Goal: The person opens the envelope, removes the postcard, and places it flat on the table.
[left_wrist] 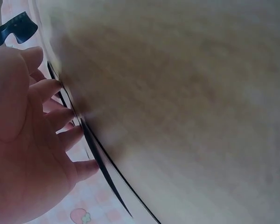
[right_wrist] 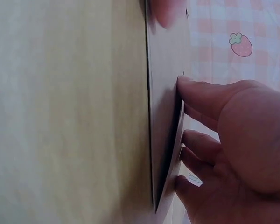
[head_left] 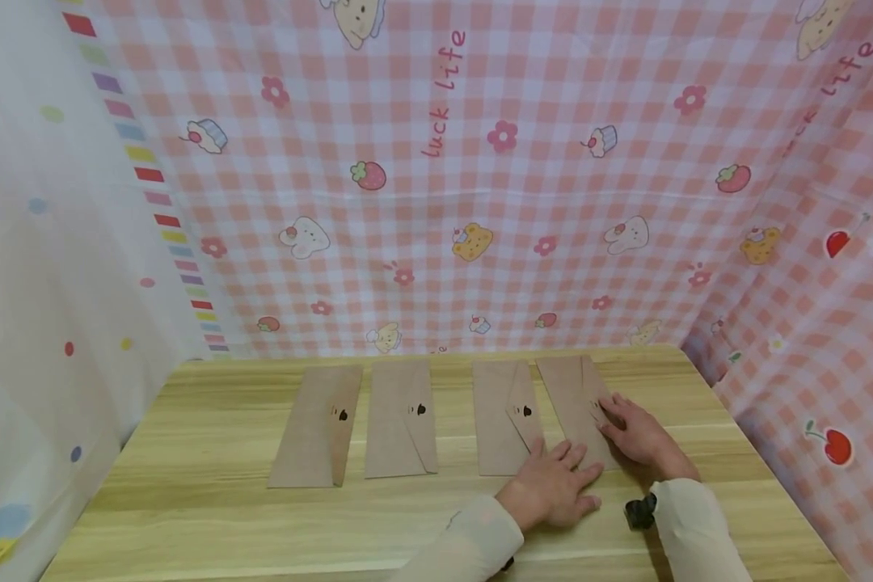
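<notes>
The rightmost brown paper envelope (head_left: 566, 396) lies tilted on the wooden table, its flap on the right. My right hand (head_left: 642, 432) is over that flap (right_wrist: 175, 149), fingers and thumb touching it from above. Along the flap's edge a dark gap shows in the right wrist view. My left hand (head_left: 553, 487) rests palm down with its fingers spread, across the lower corner of the neighbouring envelope (head_left: 495, 420) and the lower end of the rightmost one. Part of both envelopes is hidden under my hands.
Two more brown envelopes, one at the far left (head_left: 309, 428) and one left of centre (head_left: 389, 420), lie flat with small dark prints. The wooden table (head_left: 211, 517) ends at a pink checked cloth (head_left: 436, 275) behind, with cloth on both sides too.
</notes>
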Motion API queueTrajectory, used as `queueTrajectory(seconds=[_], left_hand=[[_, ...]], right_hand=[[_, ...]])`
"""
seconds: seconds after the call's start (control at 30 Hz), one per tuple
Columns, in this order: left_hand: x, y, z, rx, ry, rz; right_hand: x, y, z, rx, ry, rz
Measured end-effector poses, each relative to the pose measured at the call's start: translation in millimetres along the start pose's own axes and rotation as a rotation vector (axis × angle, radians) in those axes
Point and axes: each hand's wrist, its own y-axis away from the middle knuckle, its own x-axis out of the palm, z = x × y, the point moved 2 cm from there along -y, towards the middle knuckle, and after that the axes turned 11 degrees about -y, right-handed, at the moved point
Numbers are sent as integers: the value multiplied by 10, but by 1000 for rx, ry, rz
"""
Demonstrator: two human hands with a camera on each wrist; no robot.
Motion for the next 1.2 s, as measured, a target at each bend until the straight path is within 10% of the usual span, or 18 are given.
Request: queueTrajectory(seconds=[1.2], left_hand=[[-65, 16, -37, -15, -39, 78]], right_hand=[[1, -13, -25, 82, -39, 31]])
